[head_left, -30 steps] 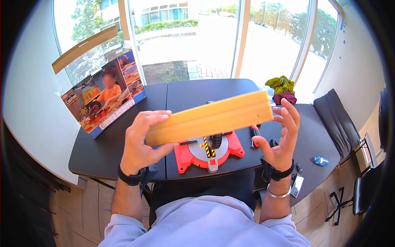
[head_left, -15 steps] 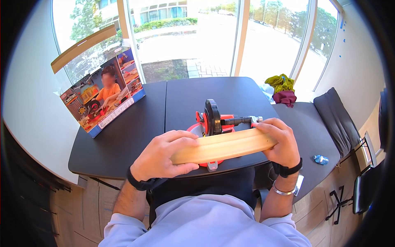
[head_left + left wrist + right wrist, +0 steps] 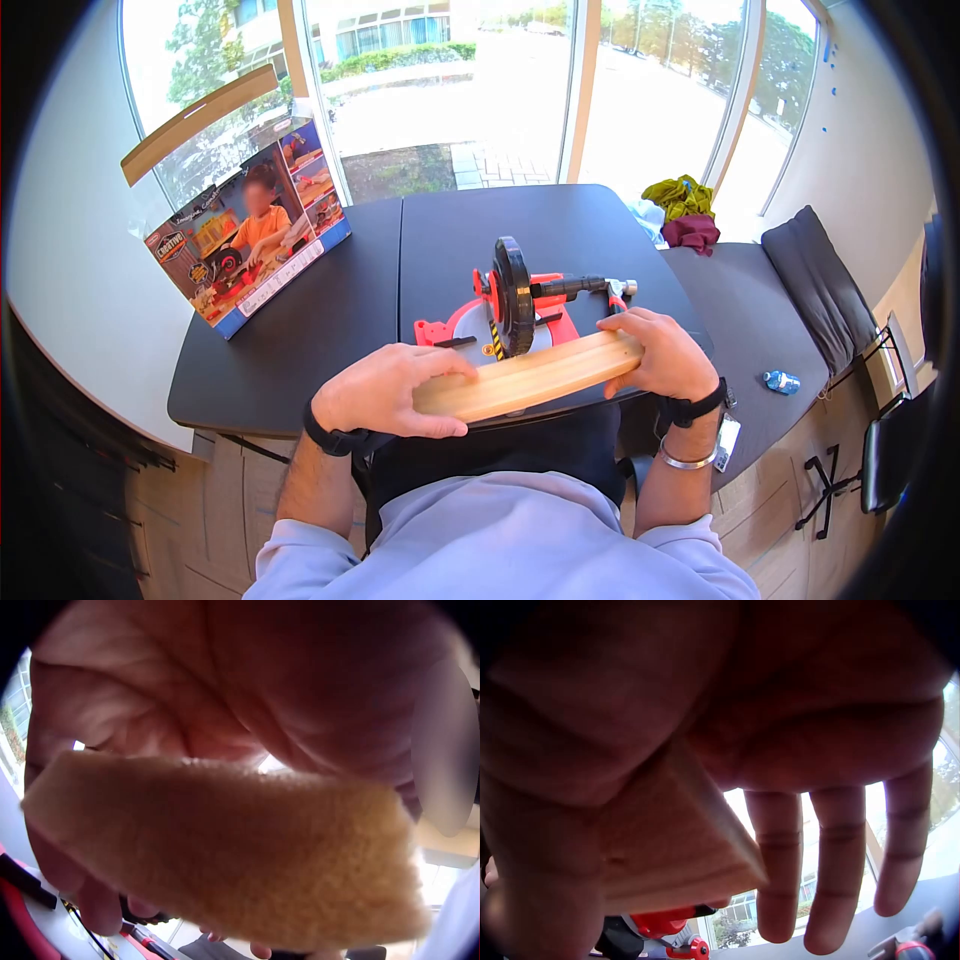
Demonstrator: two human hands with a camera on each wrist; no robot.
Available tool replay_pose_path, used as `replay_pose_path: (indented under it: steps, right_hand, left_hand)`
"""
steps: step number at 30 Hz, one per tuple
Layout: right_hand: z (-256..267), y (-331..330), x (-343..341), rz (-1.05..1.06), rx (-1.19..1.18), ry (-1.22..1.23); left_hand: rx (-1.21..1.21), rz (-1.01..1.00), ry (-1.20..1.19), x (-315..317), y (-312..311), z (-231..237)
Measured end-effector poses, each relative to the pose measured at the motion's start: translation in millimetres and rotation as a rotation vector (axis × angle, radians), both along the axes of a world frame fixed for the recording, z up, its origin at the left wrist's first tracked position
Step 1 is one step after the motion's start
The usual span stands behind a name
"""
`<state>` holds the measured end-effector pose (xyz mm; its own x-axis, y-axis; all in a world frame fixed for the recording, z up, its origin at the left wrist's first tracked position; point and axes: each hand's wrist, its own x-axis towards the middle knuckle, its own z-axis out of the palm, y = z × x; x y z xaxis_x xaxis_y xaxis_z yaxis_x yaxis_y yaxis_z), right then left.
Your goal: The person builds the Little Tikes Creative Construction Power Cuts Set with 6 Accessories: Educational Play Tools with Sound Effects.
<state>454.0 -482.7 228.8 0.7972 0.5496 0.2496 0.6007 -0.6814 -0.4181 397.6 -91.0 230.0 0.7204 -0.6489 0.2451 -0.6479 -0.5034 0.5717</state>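
A pale wooden block (image 3: 530,380), long with a groove along its face, spans both hands in front of my body. My left hand (image 3: 385,392) grips its left end, thumb below and fingers over the top; the left wrist view shows the rough end face close up. At the other end my right hand (image 3: 672,355) pinches the block between thumb and fingers. Just behind it on the table stands a red toy miter saw (image 3: 435,331) with a raised black blade (image 3: 512,295); the block overlaps the front of its base in the head view.
A tool with a silver head (image 3: 628,287) lies right of the saw. A large picture box (image 3: 250,235) stands on the black table (image 3: 330,350) at left. Crumpled cloths (image 3: 685,205) are at back right; a bottle (image 3: 781,382) and a phone (image 3: 727,443) lie on the grey bench.
The block has come down and toward my body, uncovering the saw. My right hand, earlier spread beside the block's right end, now grips that end. My left hand has kept hold.
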Motion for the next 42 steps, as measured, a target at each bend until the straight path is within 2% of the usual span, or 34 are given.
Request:
replay_pose_path:
  steps: [2,7,10,12,16,19,22,25,31,39,42]
  right_hand:
    - [0,2,0,0.002,-0.016,0.016]
    - [-5,2,3,0.013,-0.029,-0.019]
    - [2,1,1,0.009,0.072,-0.029]
    - [3,0,4,0.013,0.172,-0.114]
    - [0,-4,7,0.029,0.14,-0.151]
    - [-6,-8,9,0.019,0.069,-0.028]
    - [-15,-12,18,-0.088,0.054,-0.171]
    - [-7,-12,16,-0.271,0.207,-0.34]
    - [3,-9,12,-0.269,0.395,-0.619]
    - [5,-7,13,-0.272,0.471,-0.723]
    - [6,-5,12,-0.272,0.503,-0.742]
  left_hand:
    - [0.138,-0.018,0.149,-1,1,0]
    - [0.137,0.035,0.078,14,2,-22]
    - [0.089,0.066,0.052,21,5,-31]
    - [0.141,0.098,0.123,21,4,-30]
    - [0.236,0.109,0.135,20,-2,-27]
    - [0.279,0.111,0.17,19,-4,-24]
    - [0.298,0.109,0.196,18,1,-23]
    - [0.261,0.121,0.094,19,7,-27]
    - [0.293,0.305,-0.059,25,-5,-39]
    - [0.208,0.294,-0.182,26,-21,-47]
    - [0.244,0.314,-0.239,26,-29,-49]
